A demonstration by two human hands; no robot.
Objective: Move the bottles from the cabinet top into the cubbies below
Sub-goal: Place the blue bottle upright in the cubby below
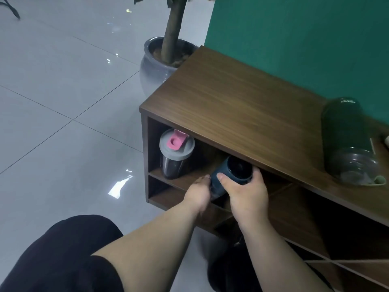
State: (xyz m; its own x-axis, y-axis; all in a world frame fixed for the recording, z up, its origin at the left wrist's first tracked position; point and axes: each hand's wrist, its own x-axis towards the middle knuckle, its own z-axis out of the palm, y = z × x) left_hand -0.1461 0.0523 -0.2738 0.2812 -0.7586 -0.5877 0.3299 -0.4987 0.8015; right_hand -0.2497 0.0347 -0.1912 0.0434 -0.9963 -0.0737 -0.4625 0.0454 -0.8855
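Both hands grip the tilted blue bottle (231, 173) at the top cubby (210, 157) mouth: left hand (199, 193) low, right hand (248, 192) near its cap. A pink-lidded bottle (175, 153) stands at nine o'clock of it; a green bottle (347, 140) lies on the worktop (242, 106).

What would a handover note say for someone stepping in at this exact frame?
Both hands grip the dark blue bottle, tilted, at the mouth of the upper left cubby: left hand low on it, right hand near its top.
Done: the pink-lidded shaker bottle stands upright in that cubby.
Left: seat the blue bottle, then move the dark green bottle, lying on its side on the cabinet top.
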